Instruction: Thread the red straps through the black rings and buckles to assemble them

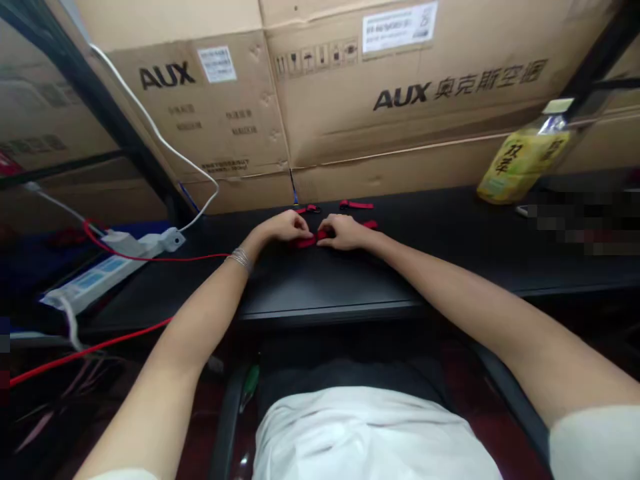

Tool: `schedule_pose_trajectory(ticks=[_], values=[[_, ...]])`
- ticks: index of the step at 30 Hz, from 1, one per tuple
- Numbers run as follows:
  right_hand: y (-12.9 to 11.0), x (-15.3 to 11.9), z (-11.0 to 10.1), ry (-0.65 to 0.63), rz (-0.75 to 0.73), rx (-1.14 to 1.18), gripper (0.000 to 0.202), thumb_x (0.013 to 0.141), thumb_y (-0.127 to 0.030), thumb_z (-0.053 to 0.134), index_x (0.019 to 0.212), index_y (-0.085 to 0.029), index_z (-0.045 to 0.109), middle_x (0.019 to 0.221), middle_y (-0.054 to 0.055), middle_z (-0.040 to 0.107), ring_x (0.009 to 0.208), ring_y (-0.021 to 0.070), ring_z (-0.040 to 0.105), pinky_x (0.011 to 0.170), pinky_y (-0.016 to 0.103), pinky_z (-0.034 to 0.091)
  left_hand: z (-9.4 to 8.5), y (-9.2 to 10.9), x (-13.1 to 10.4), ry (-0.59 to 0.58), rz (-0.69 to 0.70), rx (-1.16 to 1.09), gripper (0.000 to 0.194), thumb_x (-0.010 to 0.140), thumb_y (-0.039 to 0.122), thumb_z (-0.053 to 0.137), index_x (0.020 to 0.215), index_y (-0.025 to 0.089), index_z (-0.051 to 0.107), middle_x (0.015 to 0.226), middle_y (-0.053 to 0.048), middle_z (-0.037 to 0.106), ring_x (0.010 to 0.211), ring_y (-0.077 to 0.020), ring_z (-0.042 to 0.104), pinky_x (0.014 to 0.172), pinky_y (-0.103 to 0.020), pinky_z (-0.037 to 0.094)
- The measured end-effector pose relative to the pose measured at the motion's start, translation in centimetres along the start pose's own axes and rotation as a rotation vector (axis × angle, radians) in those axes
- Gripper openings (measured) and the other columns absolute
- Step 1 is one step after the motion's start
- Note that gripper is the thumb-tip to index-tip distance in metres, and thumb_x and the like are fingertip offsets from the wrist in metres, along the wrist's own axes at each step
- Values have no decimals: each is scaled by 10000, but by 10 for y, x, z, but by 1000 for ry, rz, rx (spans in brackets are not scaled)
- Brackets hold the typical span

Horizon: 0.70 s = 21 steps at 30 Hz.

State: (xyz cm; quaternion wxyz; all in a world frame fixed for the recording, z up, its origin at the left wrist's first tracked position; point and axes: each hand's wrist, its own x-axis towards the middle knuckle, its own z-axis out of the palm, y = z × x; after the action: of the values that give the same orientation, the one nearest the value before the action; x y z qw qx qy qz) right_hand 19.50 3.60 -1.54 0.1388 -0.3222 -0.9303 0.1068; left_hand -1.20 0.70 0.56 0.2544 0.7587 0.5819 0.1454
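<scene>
Left hand [289, 227] and right hand [346, 232] of mine each close to a narrow pinch on a red strap [304, 243], twelve o'clock from me on the black desk [320, 283], probably because so slim a band needs steadying from both nine and three. Blur keeps me from telling whether it's one piece or two. Beyond, a second strap [301, 210] lies at eleven o'clock, a third strap [361, 205] at two, seemingly within easy reach.

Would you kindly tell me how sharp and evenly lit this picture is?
Head view: softly blurred, the red straps around the left hand and right hand lacking fine detail; faint sheen on the black tabletop; deep shadow beneath; blocky pixelation at right.
</scene>
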Motion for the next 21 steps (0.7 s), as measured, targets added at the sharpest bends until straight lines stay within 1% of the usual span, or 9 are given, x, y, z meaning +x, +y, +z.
schedule_pose_trajectory(ticks=[3,7,13,17,21], values=[[0,0,0,-7,-14,10,327,827,-381,686,1086,-181,695,1105,88,682,1039,236,615,911,327,444,-1,0,0,-26,-10,53,298,685,431,685,710,136,723,536,1,589,487,-110,445,503,-247,328],[1,1,0,-19,-35,-28,309,856,-368,653,1095,-176,696,1135,100,671,1062,246,607,921,338,440,-1,2,1,-42,-6,140,291,719,422,633,708,141,705,552,4,581,515,-119,454,526,-251,328],[4,2,-1,-46,-94,-62,324,873,-335,641,1144,-161,677,1207,131,628,1113,264,584,950,364,437,-3,-2,3,-56,10,228,306,731,415,588,773,142,719,650,-16,647,584,-137,495,583,-252,360],[4,0,-3,-56,-94,-59,332,882,-316,628,1165,-147,667,1222,138,619,1128,267,579,963,370,438,-4,-8,4,-57,3,244,317,721,429,590,785,147,721,679,-22,661,615,-145,514,596,-252,364],[6,0,-4,-45,-72,-23,363,861,-352,660,1163,-153,680,1188,119,649,1081,238,605,935,321,458,-1,-10,5,-20,-14,218,334,699,455,617,765,144,717,624,-13,627,582,-137,481,574,-255,353]])
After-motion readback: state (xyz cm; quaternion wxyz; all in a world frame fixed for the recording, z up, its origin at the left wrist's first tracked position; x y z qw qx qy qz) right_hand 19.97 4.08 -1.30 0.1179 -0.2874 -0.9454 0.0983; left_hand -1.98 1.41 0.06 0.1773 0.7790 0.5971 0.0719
